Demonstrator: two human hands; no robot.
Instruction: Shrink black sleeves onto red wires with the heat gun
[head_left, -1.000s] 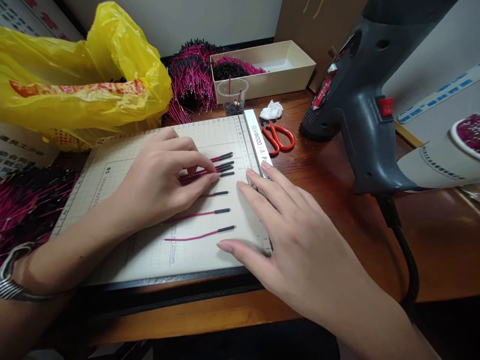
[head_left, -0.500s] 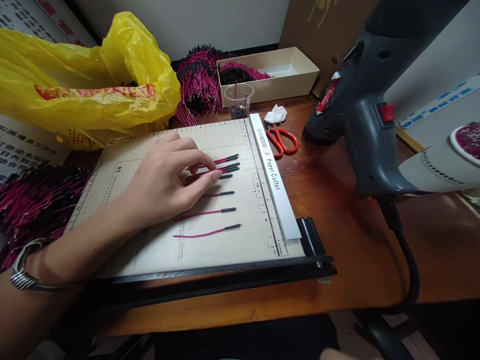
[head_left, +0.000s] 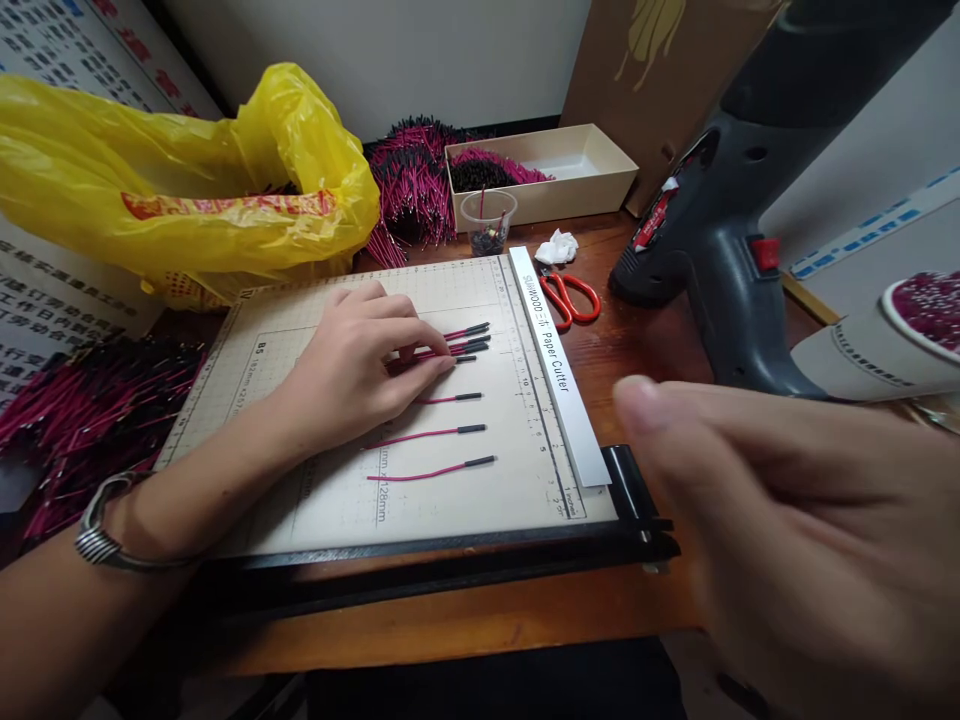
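Observation:
My left hand (head_left: pixel 375 355) rests on the paper cutter board (head_left: pixel 315 520), thumb and index finger pinched on several pink wires (head_left: pixel 431 352) with black sleeves pointing right. Below the hand, three more wires lie apart in rows, the lowest one (head_left: pixel 431 473) nearest the board's front edge. My right hand (head_left: pixel 795 530) is raised at the lower right, close to the camera and blurred, its fingers curled together. Whether anything is between those fingers is too unclear to tell.
Behind the board stand a yellow bag (head_left: pixel 187 235), a plastic cup (head_left: pixel 487 240), a cream box (head_left: pixel 547 200) and piled wires (head_left: pixel 412 185). Red scissors (head_left: pixel 574 300) lie right of the cutter. A heat gun (head_left: pixel 720 250) and a paper cup (head_left: pixel 862 355) stand farther right.
My right hand has come up into view from the bottom edge. The left hand keeps its pinch on the wires. The whole view has shifted slightly.

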